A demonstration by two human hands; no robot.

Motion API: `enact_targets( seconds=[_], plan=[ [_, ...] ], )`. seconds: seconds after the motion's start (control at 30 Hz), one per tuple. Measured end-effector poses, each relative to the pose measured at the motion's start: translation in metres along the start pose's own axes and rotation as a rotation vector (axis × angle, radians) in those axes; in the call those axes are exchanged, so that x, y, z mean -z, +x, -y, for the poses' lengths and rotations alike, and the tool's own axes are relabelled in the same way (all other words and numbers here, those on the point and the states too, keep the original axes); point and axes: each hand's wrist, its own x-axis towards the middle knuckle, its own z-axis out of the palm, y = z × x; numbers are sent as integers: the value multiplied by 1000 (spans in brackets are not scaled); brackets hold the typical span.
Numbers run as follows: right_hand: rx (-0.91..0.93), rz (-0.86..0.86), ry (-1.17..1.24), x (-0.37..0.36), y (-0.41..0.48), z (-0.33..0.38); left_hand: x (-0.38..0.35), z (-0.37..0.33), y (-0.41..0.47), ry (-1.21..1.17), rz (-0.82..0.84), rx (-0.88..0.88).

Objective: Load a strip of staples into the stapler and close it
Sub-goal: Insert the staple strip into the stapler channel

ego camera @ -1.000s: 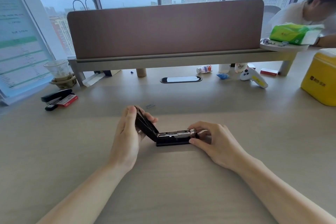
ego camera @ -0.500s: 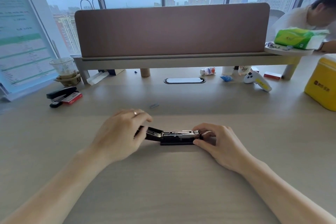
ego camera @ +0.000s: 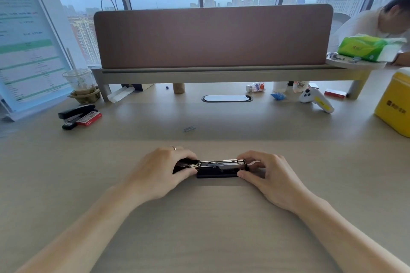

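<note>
A black stapler point(ego camera: 218, 169) lies on the wooden desk point(ego camera: 199, 217) in front of me, its metal staple channel facing up. My left hand point(ego camera: 159, 172) covers and grips the stapler's black lid at the left end, folded down low. My right hand point(ego camera: 269, 175) pinches the stapler's right end with thumb and fingers. A short loose strip of staples point(ego camera: 189, 128) rests on the desk farther back. Whether staples sit in the channel is too small to tell.
A second black stapler point(ego camera: 76, 112) and a red staple box point(ego camera: 89, 118) lie at the left, near a plastic cup point(ego camera: 79, 82). A white-yellow controller point(ego camera: 317, 99) and a yellow box point(ego camera: 396, 106) sit at right. A brown divider point(ego camera: 213, 35) stands behind; a person point(ego camera: 377, 22) sits beyond it.
My left hand has swung the stapler's lid from raised upright down to nearly flat on the left. My right hand has stayed at the right end.
</note>
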Motion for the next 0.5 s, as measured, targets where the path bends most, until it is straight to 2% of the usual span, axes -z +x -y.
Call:
enact_targets(
  seconds=[0.1, 0.3, 0.43, 0.5],
  plan=[
    [-2, -9, 5, 0, 0, 0, -3, 3, -3, -87, 19, 34],
    [7, -19, -21, 0, -1, 2, 5, 2, 5, -112, 58, 96],
    [-17, -31, 2, 0, -2, 3, 12, 12, 55, -221, -75, 219],
    [-29, -33, 13, 0, -2, 4, 8, 25, 81, -165, -81, 281]
  ],
)
